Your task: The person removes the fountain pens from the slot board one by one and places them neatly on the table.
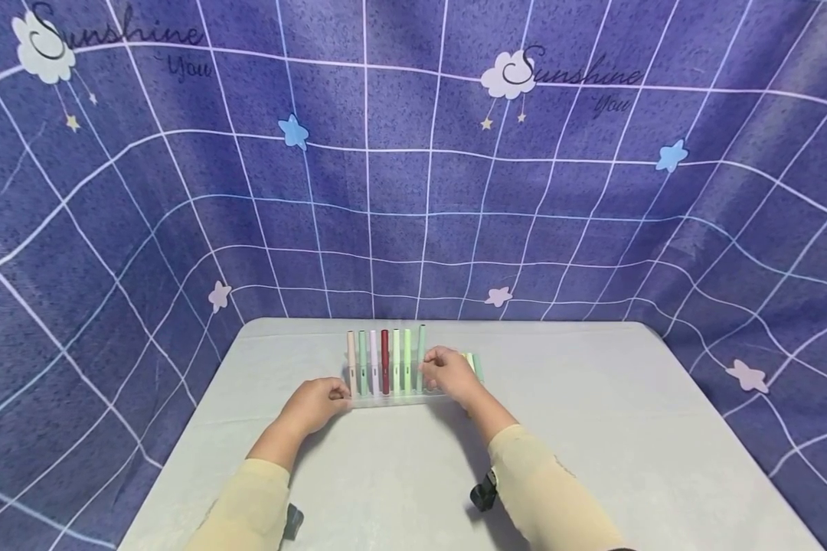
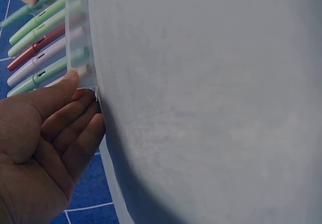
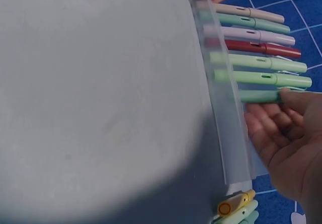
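Observation:
A clear plastic pen holder (image 1: 394, 400) stands on the table with several pens upright in a row: beige (image 3: 246, 11), green, lavender, a dark red pen (image 1: 385, 360) and two light green ones. My left hand (image 1: 322, 404) pinches the holder's left end, thumb on its front wall in the left wrist view. At the row's right, my right hand (image 1: 451, 373) pinches a green pen (image 3: 259, 96) between thumb and fingers. This pen's lower end is at the holder, and its top stands slightly higher than the other pens in the head view.
Behind my right hand lie a few loose pens, one yellow (image 3: 236, 203) and others pale green (image 3: 242, 215), by the holder's right end. A pale cloth covers the table (image 1: 400, 474). A blue grid-patterned curtain (image 1: 400, 184) hangs around the back and sides.

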Demonstrator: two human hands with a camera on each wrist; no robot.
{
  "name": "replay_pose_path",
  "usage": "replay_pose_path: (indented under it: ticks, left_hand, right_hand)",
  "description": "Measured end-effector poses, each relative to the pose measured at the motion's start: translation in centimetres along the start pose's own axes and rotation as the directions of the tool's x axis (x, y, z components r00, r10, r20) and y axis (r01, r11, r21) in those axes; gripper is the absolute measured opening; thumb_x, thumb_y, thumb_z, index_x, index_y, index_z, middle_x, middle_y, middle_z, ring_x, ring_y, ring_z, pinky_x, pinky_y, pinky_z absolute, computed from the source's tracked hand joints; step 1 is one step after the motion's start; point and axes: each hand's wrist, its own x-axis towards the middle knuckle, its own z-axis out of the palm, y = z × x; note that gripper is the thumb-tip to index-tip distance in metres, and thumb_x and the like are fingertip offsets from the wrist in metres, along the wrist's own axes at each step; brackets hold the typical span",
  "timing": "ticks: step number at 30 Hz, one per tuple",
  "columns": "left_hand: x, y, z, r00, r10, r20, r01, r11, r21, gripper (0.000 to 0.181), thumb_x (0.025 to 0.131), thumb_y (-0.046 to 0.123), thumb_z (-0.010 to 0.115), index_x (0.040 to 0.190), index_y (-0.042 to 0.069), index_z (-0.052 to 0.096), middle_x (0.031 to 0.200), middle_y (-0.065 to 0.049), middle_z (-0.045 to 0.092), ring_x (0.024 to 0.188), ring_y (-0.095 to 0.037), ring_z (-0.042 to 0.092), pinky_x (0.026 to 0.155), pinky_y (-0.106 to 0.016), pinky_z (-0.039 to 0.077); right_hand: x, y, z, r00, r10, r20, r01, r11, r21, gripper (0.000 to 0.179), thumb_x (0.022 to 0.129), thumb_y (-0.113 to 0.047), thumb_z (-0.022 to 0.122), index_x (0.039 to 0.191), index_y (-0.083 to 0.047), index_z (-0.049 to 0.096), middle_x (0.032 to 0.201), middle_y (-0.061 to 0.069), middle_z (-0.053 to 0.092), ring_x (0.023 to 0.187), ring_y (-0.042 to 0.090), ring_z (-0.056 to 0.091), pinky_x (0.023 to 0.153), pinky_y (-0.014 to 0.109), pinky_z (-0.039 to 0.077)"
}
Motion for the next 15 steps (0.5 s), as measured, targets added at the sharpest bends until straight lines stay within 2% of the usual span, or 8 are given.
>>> replay_pose_path:
  ticks: [2, 6, 9, 15]
  left_hand:
    - [0.0, 0.1, 0.0, 1.000, -0.002, -0.002, 0.002, 1.000, 0.003, 0.009, 0.084, 0.027, 0.076, 0.087, 0.022, 0.069, 0.087, 0.007, 0.073, 0.086, -0.015, 0.066, 0.090, -0.045, 0.050]
    - [-0.1, 0.2, -0.1, 1.000, -0.001, 0.000, 0.001, 1.000, 0.009, 0.009, 0.085, 0.026, 0.075, 0.088, 0.021, 0.069, 0.084, 0.008, 0.072, 0.081, -0.012, 0.063, 0.088, -0.045, 0.050]
    - [-0.2, 0.3, -0.1, 1.000, -0.011, 0.003, 0.011, 1.000, 0.012, 0.008, 0.086, 0.027, 0.075, 0.088, 0.021, 0.069, 0.083, 0.008, 0.071, 0.079, -0.010, 0.061, 0.087, -0.045, 0.051]
    - [-0.2, 0.3, 0.0, 1.000, -0.010, -0.002, 0.010, 1.000, 0.019, 0.009, 0.086, 0.026, 0.075, 0.089, 0.021, 0.069, 0.083, 0.009, 0.070, 0.079, -0.010, 0.060, 0.087, -0.045, 0.051]
  right_hand:
    - [-0.2, -0.2, -0.2, 1.000, -0.016, -0.021, 0.017, 0.999, 0.033, 0.016, 0.094, -0.018, 0.065, 0.099, -0.004, 0.061, 0.090, 0.017, 0.069, 0.074, 0.025, 0.068, 0.064, 0.032, 0.056]
    - [-0.6, -0.7, -0.8, 0.999, -0.029, -0.038, 0.033, 0.993, 0.113, 0.017, 0.096, -0.016, 0.063, 0.103, -0.001, 0.061, 0.101, 0.022, 0.068, 0.085, 0.033, 0.070, 0.076, 0.043, 0.060]
    - [-0.8, -0.8, -1.5, 0.999, -0.029, -0.030, 0.032, 0.990, 0.141, 0.018, 0.097, -0.014, 0.061, 0.105, 0.002, 0.060, 0.101, 0.022, 0.067, 0.087, 0.034, 0.069, 0.081, 0.049, 0.058]
    - [-0.9, -0.5, -3.0, 1.000, 0.005, -0.018, -0.001, 0.984, 0.176, 0.019, 0.097, -0.012, 0.060, 0.108, 0.004, 0.057, 0.101, 0.021, 0.064, 0.087, 0.033, 0.067, 0.084, 0.054, 0.056]
